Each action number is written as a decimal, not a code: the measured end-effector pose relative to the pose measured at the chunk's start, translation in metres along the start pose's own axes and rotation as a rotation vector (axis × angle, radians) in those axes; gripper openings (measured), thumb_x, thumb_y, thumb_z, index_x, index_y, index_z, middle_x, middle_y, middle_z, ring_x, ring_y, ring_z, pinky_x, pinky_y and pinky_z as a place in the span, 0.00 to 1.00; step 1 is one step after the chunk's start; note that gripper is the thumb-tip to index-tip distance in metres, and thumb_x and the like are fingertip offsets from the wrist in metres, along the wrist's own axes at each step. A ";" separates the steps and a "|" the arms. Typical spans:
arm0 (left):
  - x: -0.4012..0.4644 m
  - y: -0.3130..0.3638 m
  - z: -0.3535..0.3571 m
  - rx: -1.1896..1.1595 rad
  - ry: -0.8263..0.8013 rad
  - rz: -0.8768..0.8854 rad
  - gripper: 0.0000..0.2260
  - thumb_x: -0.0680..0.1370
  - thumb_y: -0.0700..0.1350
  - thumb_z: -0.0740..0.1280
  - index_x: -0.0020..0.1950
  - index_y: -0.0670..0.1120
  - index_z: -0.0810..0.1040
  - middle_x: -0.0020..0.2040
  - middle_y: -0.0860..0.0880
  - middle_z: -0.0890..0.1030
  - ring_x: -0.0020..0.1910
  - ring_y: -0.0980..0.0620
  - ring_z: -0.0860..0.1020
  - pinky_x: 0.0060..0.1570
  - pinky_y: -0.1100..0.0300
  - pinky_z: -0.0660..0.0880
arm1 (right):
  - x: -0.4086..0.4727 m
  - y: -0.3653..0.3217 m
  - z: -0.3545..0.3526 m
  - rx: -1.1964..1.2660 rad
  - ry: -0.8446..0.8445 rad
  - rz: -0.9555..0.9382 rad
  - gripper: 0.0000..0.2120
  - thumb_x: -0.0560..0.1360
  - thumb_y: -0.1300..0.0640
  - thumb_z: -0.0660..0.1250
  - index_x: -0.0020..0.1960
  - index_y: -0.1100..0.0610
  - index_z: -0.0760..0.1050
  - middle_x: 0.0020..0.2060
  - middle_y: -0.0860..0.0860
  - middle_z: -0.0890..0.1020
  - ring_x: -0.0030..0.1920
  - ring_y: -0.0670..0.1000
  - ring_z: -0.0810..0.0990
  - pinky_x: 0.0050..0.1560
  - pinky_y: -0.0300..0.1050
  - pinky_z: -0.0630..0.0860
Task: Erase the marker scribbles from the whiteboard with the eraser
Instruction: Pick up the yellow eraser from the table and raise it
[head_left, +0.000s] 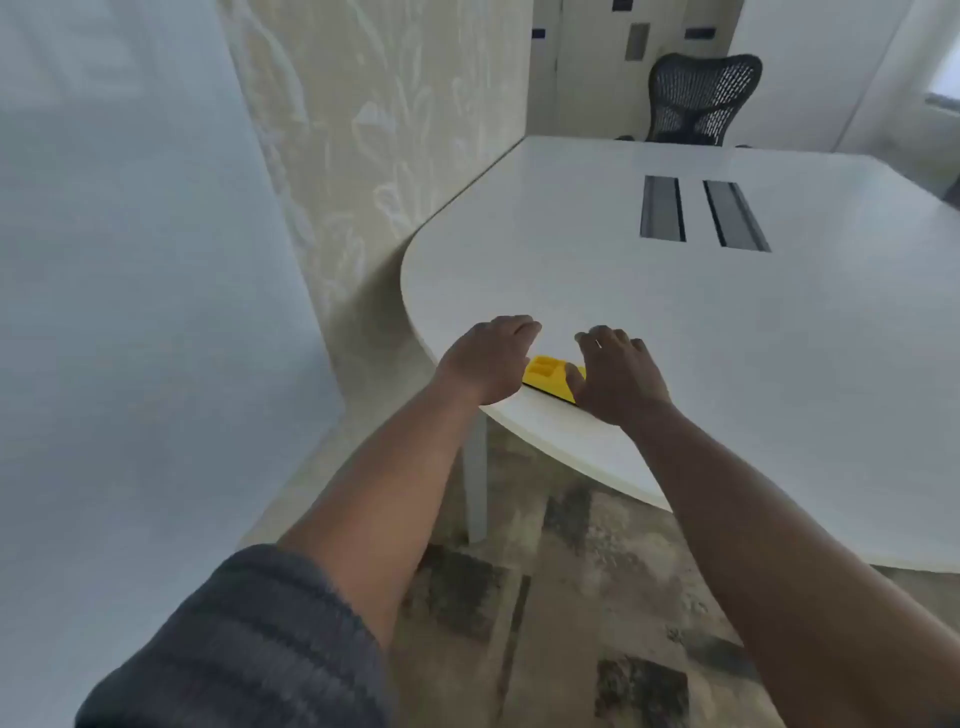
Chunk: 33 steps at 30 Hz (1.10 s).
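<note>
A yellow eraser (546, 375) with a dark underside lies near the rounded front edge of the white table (675, 312). My left hand (491, 358) hovers just left of it, fingers loosely curled, palm down. My right hand (618, 376) rests over the eraser's right end, thumb touching its yellow top; the fingers are spread on the table. Part of the eraser is hidden under both hands. The large pale whiteboard surface (130, 260) fills the left of the view; no scribbles show on the visible part.
Two grey cable slots (701, 213) sit in the table's middle. A black mesh office chair (701, 98) stands at the far side. A patterned wall panel (363, 130) runs beside the table. A table leg (475, 478) stands over mottled carpet.
</note>
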<state>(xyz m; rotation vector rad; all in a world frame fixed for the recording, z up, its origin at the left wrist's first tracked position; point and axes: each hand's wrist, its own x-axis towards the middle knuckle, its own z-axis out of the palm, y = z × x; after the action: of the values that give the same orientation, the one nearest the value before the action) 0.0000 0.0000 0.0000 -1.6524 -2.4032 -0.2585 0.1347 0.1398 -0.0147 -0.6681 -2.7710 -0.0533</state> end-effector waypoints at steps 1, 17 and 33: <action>0.011 0.006 0.011 0.024 -0.074 -0.006 0.23 0.83 0.40 0.59 0.79 0.43 0.62 0.79 0.46 0.65 0.76 0.45 0.66 0.73 0.50 0.66 | -0.001 0.008 0.006 0.004 -0.049 0.009 0.24 0.80 0.45 0.58 0.70 0.58 0.67 0.67 0.56 0.73 0.66 0.58 0.71 0.65 0.52 0.66; 0.048 0.016 0.046 0.135 -0.236 -0.023 0.19 0.78 0.41 0.67 0.69 0.43 0.72 0.64 0.44 0.77 0.62 0.43 0.76 0.58 0.50 0.74 | 0.000 0.043 0.040 0.083 -0.089 -0.150 0.27 0.77 0.43 0.62 0.70 0.58 0.66 0.62 0.54 0.77 0.62 0.56 0.75 0.63 0.50 0.68; -0.136 -0.046 -0.156 0.383 0.149 -0.222 0.25 0.75 0.33 0.65 0.72 0.41 0.70 0.70 0.44 0.74 0.71 0.44 0.71 0.70 0.54 0.69 | -0.006 -0.184 -0.086 0.299 0.291 -0.374 0.25 0.75 0.46 0.65 0.66 0.60 0.68 0.55 0.55 0.77 0.55 0.58 0.75 0.55 0.52 0.67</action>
<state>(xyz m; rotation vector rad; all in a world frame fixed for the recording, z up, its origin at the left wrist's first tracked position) 0.0160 -0.1791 0.1122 -1.1624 -2.3405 0.0446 0.0803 -0.0362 0.0717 -0.0564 -2.5092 0.1697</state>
